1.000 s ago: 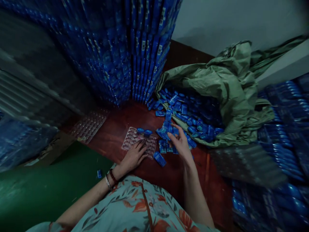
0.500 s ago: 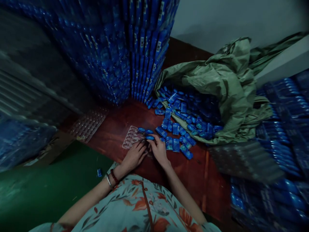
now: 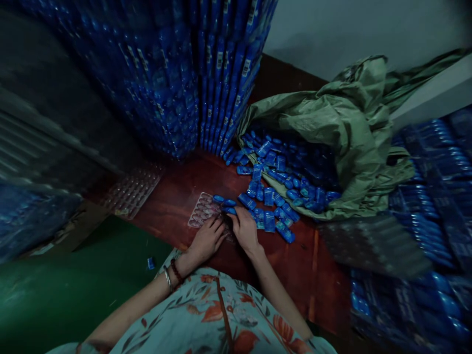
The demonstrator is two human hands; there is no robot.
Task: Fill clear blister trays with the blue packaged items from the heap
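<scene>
A clear plastic blister tray [image 3: 199, 212] with rows of oval hollows lies on the reddish-brown table in front of me. Several small blue packets [image 3: 224, 201] sit in a row at its right end. My left hand [image 3: 207, 239] rests over the tray's near side with its fingers stretched out, holding nothing that I can see. Bent over the tray's right end, my right hand [image 3: 245, 230] has thumb and fingertips closed on a blue packet [image 3: 228, 210]. The hands cover the tray's near right part.
Loose blue packets spill from a green woven sack [image 3: 346, 118] at the right. Tall stacks of filled blue packs [image 3: 228, 73] rise behind. Another clear tray [image 3: 134, 189] lies at left. Grey trays [image 3: 376, 243] and more packs stand right. One packet [image 3: 150, 263] lies on the green floor.
My right hand has drawn its fingers slightly closer over the blue packet at the tray. The left hand stays nearly in place; the whole view has shifted a little.
</scene>
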